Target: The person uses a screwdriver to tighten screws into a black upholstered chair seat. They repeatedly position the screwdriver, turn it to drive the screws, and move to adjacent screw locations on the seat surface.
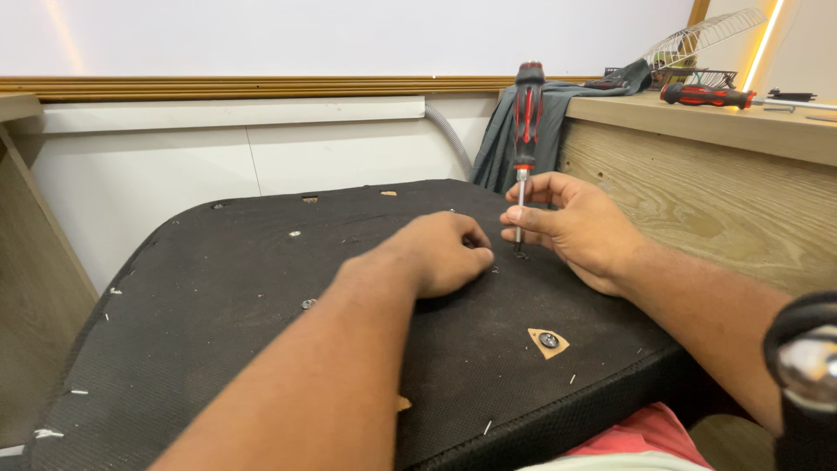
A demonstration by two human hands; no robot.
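White wall panels and a wooden trim strip back the scene, and up front a black fabric-covered seat base (261,296) lies underside up, dotted with staples and bolts. Right hand (580,228) is at centre, its grip pinched closed on the metal shaft of a red-and-black screwdriver (527,109) that stands upright, tip planted on the fabric. Left hand (445,253) sits just at nine o'clock of that tip, fingers curled down and touching the fabric right beside it; whether they pinch anything, I cannot tell. At five o'clock of the hands, a bolt head (548,340) shows through a triangular cut. Up at two o'clock, a second screwdriver (704,95) lies on the wooden bench (697,174), near a grey cloth (501,139).
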